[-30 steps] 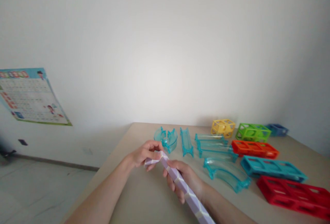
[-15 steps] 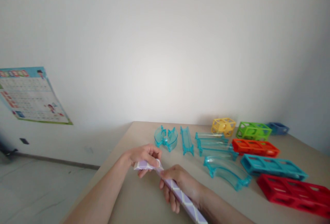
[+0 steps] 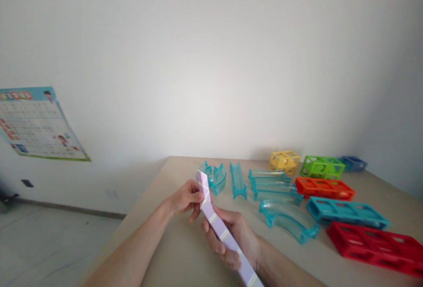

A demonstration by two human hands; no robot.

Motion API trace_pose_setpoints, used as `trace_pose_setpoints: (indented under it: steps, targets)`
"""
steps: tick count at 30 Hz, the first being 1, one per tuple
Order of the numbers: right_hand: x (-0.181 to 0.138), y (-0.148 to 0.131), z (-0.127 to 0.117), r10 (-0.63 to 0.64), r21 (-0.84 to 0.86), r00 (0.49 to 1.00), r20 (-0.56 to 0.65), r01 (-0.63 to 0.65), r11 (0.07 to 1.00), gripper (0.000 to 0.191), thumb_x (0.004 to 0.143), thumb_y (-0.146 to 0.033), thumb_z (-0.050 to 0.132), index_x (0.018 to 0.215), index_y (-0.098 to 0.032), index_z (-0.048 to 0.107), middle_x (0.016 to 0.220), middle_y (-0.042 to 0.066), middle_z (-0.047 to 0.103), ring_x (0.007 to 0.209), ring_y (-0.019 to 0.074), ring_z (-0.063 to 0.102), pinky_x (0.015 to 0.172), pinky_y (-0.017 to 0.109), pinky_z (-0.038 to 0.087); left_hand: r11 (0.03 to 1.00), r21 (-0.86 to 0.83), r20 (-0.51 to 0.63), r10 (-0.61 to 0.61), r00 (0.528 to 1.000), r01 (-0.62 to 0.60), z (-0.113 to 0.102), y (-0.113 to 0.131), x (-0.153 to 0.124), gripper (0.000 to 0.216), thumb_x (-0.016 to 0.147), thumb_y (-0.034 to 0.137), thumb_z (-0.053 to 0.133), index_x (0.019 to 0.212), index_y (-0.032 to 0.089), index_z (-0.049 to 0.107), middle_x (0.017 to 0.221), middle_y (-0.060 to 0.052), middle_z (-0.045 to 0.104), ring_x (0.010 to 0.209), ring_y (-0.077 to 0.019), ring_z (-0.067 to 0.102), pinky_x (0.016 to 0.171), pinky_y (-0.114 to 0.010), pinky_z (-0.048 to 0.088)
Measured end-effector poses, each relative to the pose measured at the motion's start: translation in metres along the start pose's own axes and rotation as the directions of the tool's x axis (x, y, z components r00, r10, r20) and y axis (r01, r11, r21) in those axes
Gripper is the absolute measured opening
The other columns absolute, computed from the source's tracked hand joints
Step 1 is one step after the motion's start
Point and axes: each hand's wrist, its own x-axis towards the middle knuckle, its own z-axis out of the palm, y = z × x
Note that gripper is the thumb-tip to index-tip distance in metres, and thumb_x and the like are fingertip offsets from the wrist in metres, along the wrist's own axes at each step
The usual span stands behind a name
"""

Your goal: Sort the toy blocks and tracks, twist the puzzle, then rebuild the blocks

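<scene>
A long lilac-and-white snake puzzle (image 3: pixel 224 234) made of wedge segments runs from the front edge up over the table. Near its far end, my left hand (image 3: pixel 185 198) pinches it between thumb and fingers. My right hand (image 3: pixel 236 236) wraps round its middle, fingers beneath and thumb along the side. The far segments bend slightly upward at a joint between the hands. Behind that end is a clear teal round track piece (image 3: pixel 218 179), partly covered by the puzzle.
Clear teal tracks, one straight (image 3: pixel 238 180) and one curved (image 3: pixel 289 223), lie to the right. Yellow (image 3: pixel 284 162), green (image 3: pixel 322 167), orange (image 3: pixel 325 188), teal (image 3: pixel 346 213) and red (image 3: pixel 376 248) frame blocks stand farther right. A wall (image 3: pixel 211 66) rises behind the table (image 3: pixel 172 247).
The puzzle's far end, bent sideways to the left before, now points up and away, more in line with the rest. My left hand has turned it and shifted its hold.
</scene>
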Motion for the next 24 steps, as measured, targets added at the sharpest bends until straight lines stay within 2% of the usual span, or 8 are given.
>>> trace_pose_setpoints:
  steps: [4,6,8,11,13,18,21,24]
  targets:
    - [-0.001,-0.003,0.000,0.057,-0.024,0.998,0.041,-0.056,0.998,0.046,0.089,-0.055,0.035,0.087,-0.015,0.058,0.050,-0.003,0.054,0.022,0.0079,0.040,0.020,0.018,0.034,0.990,0.113,-0.095,-0.074,0.993,0.085,0.005,0.001,0.003,0.047,0.064,0.051,0.073,0.051,0.007,0.061,0.035,-0.002,0.053,0.021,-0.0092,0.041,0.022,-0.017,0.027]
    - [-0.001,-0.003,0.001,0.075,-0.049,0.997,-0.010,-0.075,0.996,0.047,0.087,-0.057,0.038,0.090,-0.015,0.059,0.051,-0.003,0.055,0.024,0.0086,0.043,0.021,0.019,0.038,0.986,0.124,-0.102,-0.102,0.990,0.114,0.006,0.003,0.002,0.047,0.063,0.051,0.073,0.046,0.009,0.059,0.030,0.000,0.047,0.020,-0.0094,0.039,0.021,-0.018,0.026]
    - [0.000,-0.003,0.003,-0.001,-0.101,0.995,-0.102,-0.009,0.995,0.047,0.084,-0.057,0.045,0.093,-0.014,0.059,0.053,-0.003,0.055,0.026,0.0095,0.046,0.022,0.020,0.041,0.984,0.131,-0.124,-0.104,0.987,0.120,0.006,0.004,0.002,0.049,0.064,0.051,0.072,0.042,0.010,0.057,0.026,0.001,0.042,0.020,-0.0100,0.039,0.021,-0.018,0.025]
    - [0.001,-0.001,0.007,-0.236,-0.240,0.951,-0.200,0.186,0.953,0.041,0.076,-0.052,0.063,0.090,-0.014,0.057,0.053,-0.004,0.055,0.028,0.0097,0.049,0.024,0.018,0.041,0.988,0.133,-0.222,-0.052,0.974,0.083,0.008,0.005,0.004,0.053,0.068,0.051,0.069,0.037,0.011,0.053,0.026,0.000,0.042,0.021,-0.0089,0.039,0.023,-0.017,0.022]
    - [0.001,-0.001,0.010,-0.340,-0.285,0.917,-0.208,0.276,0.918,0.040,0.074,-0.050,0.067,0.086,-0.013,0.056,0.053,-0.004,0.055,0.028,0.0092,0.051,0.024,0.016,0.039,0.992,0.119,-0.262,-0.018,0.965,0.050,0.011,0.005,0.006,0.052,0.068,0.055,0.068,0.043,0.010,0.057,0.030,-0.002,0.047,0.023,-0.0079,0.040,0.025,-0.017,0.022]
    - [-0.001,-0.002,0.017,-0.382,-0.235,0.906,-0.181,0.338,0.911,0.047,0.077,-0.057,0.060,0.089,-0.012,0.056,0.056,-0.003,0.057,0.029,0.0088,0.051,0.025,0.016,0.039,1.000,-0.021,-0.164,-0.021,0.986,0.018,0.024,0.002,0.009,0.056,0.054,0.057,0.076,0.079,0.008,0.066,0.047,-0.003,0.061,0.030,-0.0081,0.044,0.030,-0.018,0.028]
    - [-0.001,-0.002,0.018,-0.429,-0.342,0.869,-0.246,0.336,0.878,0.048,0.074,-0.057,0.064,0.086,-0.012,0.057,0.051,-0.005,0.055,0.028,0.0088,0.050,0.025,0.016,0.037,0.996,-0.088,-0.194,-0.004,0.981,-0.013,0.033,-0.001,0.013,0.048,0.054,0.053,0.078,0.069,0.011,0.059,0.041,0.003,0.051,0.028,-0.0041,0.035,0.031,-0.017,0.020]
    - [0.000,-0.002,0.018,-0.510,-0.520,0.797,-0.323,0.301,0.799,0.044,0.071,-0.054,0.068,0.078,-0.013,0.056,0.042,-0.008,0.049,0.027,0.0094,0.049,0.024,0.015,0.035,0.992,-0.124,-0.222,0.004,0.975,-0.033,0.038,-0.003,0.016,0.049,0.055,0.054,0.078,0.064,0.012,0.054,0.044,0.006,0.045,0.034,-0.0027,0.033,0.035,-0.017,0.020]
